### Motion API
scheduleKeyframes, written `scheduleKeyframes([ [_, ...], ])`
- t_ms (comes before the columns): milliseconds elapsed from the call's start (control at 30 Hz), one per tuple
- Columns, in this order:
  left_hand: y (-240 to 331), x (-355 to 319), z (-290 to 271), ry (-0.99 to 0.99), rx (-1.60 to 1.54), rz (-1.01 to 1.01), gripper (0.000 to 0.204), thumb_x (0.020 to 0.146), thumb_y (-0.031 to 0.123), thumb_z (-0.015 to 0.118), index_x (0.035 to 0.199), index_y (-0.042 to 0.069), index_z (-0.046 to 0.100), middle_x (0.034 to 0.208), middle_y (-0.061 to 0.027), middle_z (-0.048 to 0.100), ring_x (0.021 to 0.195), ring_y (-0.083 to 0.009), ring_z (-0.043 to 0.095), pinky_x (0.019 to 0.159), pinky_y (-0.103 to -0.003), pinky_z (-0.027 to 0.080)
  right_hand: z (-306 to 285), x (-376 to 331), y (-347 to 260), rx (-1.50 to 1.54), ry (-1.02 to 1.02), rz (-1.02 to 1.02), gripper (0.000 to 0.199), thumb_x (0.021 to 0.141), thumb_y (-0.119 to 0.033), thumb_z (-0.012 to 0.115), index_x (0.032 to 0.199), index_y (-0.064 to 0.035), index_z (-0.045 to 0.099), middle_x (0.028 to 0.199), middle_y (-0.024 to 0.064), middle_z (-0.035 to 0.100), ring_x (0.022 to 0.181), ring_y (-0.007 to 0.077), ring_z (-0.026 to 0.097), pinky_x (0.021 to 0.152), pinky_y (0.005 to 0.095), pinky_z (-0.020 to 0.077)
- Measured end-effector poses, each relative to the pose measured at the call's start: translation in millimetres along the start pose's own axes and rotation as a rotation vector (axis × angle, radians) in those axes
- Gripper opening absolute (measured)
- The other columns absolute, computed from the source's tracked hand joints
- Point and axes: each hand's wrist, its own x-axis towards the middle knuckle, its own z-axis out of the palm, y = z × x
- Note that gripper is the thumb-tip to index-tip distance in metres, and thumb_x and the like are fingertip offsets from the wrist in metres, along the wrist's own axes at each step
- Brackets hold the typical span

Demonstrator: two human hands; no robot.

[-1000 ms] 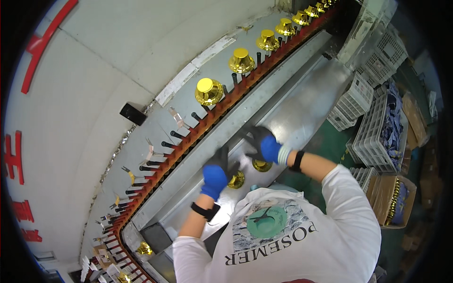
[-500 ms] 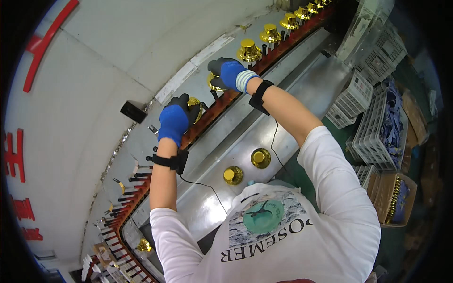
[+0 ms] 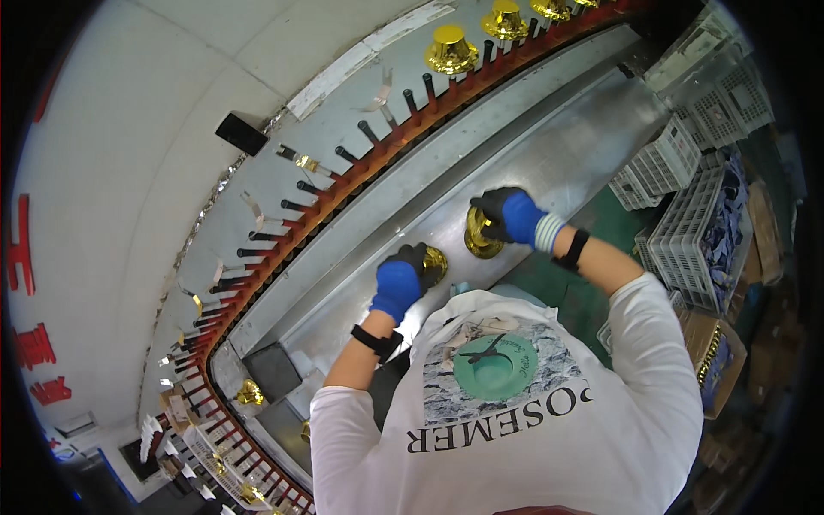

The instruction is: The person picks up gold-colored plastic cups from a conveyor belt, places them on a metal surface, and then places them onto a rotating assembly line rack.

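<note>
In the head view, both hands are at the metal table (image 3: 566,163), on the near side of the curved orange-brown track (image 3: 397,137). The left hand (image 3: 403,279), in a blue and black glove, has its fingers bent around the edge of the left gold cup (image 3: 439,263); it seems to grip it. The right hand (image 3: 515,217) is in the same kind of glove and is closed on the upper part of the right gold cup (image 3: 482,241). I cannot tell whether the two cups rest on the table or are lifted a little, because the hands cover part of them.

About the progress, I judge that it is somewhere in the middle. On the track, at far right, at least four gold cups stand in a row; the nearest of them is the mounted gold cup (image 3: 451,53). To the left of it, the black-tipped pegs (image 3: 369,133) and the forked metal clip (image 3: 379,96) carry no cup. So these two cups are off the track, in the hands, and the mounted ones stand apart from them. One more gold piece (image 3: 250,392) lies at left, beside the dark grey tray (image 3: 273,374); it is untouched. How many cups remain beyond the upper edge, I cannot see.
</note>
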Motion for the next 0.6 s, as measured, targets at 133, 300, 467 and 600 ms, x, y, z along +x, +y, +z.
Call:
scheduleKeyframes([
  [133,-5.2,-0.7,46.7,-0.096,0.221,-0.168,0.069,0.091,0.052,0.072,0.143,0.010,0.056,0.112,-0.0214,0.071,0.089,-0.0415,0.074,0.073,-0.056,0.057,43.2,0.4,-48.4,-0.184,-0.169,0.063,0.046,0.082,-0.038,0.080,0.121,-0.0164,0.068,0.110,0.0128,0.073,0.099,0.0331,0.074,0.084,0.0493,0.0570],
  [300,10.9,0.4,10.0,-0.160,0.190,-0.171,0.080,0.091,0.054,0.072,0.153,0.010,0.049,0.118,-0.0239,0.070,0.091,-0.0411,0.074,0.074,-0.055,0.058,45.7,-10.3,-49.9,-0.150,-0.157,0.109,0.060,0.081,-0.043,0.079,0.132,-0.0152,0.065,0.119,0.0138,0.071,0.105,0.0350,0.072,0.090,0.0503,0.0564],
  [467,41.7,51.4,-130.3,0.344,0.289,0.169,0.092,0.091,0.055,0.074,0.164,0.012,0.038,0.146,-0.0247,0.059,0.092,-0.0397,0.074,0.074,-0.050,0.060,-90.0,56.7,-17.7,-0.337,0.497,0.006,0.073,0.088,-0.044,0.078,0.151,-0.0131,0.056,0.145,0.0238,0.060,0.130,0.0441,0.059,0.107,0.0549,0.0496],
  [600,69.8,137.7,-251.3,0.723,0.300,0.226,0.078,0.090,0.049,0.078,0.150,0.006,0.052,0.138,-0.0270,0.064,0.093,-0.0451,0.074,0.075,-0.053,0.060,-217.4,147.1,10.3,-0.411,0.857,0.101,0.067,0.087,-0.041,0.080,0.145,-0.0151,0.060,0.144,0.0188,0.061,0.124,0.0433,0.062,0.104,0.0540,0.0520],
])
